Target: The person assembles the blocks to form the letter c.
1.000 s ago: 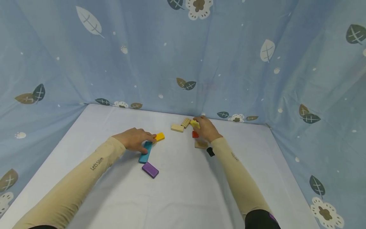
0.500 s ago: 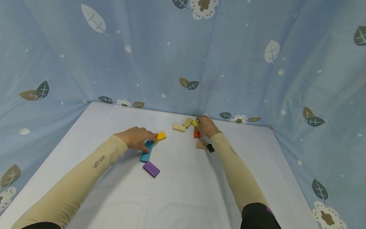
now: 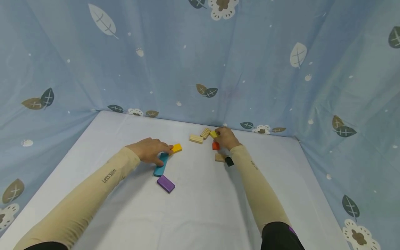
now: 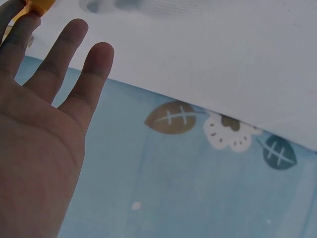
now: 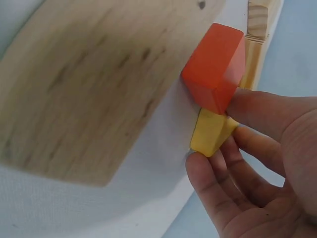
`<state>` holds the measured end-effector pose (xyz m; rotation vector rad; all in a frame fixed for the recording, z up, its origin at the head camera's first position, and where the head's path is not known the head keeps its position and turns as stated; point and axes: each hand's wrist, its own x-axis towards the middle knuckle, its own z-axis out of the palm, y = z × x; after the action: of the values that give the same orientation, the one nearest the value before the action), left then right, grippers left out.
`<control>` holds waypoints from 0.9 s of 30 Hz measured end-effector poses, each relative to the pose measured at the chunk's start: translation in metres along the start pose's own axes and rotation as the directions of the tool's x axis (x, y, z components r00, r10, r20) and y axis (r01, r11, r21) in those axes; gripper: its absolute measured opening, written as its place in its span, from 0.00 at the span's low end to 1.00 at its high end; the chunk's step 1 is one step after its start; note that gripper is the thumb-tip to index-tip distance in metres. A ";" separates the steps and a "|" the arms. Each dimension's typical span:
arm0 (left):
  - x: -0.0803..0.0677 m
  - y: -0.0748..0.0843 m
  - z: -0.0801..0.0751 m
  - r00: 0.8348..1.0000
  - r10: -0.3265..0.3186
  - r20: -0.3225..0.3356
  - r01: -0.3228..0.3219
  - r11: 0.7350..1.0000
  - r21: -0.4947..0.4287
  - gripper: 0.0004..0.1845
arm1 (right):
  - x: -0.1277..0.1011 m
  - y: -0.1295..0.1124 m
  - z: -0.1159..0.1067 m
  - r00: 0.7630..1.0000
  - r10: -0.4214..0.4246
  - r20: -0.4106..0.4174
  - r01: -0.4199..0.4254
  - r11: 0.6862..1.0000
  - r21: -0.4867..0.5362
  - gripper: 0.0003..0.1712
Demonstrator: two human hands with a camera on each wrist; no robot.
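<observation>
See hardly any movement since the earlier frame; keep the yellow block [image 5: 208,131] lightly pinched in the right hand [image 3: 226,138], between red block [image 5: 215,62] and ribbed block [image 3: 205,133]; align without nudging either; steady orange block [image 3: 177,148] and blue block [image 3: 160,170] under spread left hand [image 3: 148,150].

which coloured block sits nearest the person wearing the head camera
The purple rectangular block: it lies lowest in the head view, nearer than the long blue rectangular block by the left hand.

White table [image 3: 200,208] — coloured blocks [image 3: 166,184], bare wooden blocks [image 3: 196,139].
</observation>
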<state>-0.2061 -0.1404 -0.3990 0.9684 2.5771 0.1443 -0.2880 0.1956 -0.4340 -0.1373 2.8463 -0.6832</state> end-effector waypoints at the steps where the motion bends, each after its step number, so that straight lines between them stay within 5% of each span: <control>1: 0.000 0.000 0.000 1.000 0.003 0.000 -0.003 1.000 0.004 0.31 | 0.000 0.000 0.000 1.000 -0.001 0.002 0.001 1.000 0.000 0.29; 27: -0.002 -0.001 0.000 1.000 0.013 -0.013 -0.013 1.000 -0.023 0.31 | 0.000 0.003 0.003 1.000 -0.025 -0.017 0.025 1.000 -0.008 0.28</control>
<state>-0.2056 -0.1425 -0.3991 0.9793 2.5752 0.1838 -0.2877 0.1973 -0.4379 -0.1688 2.8687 -0.6812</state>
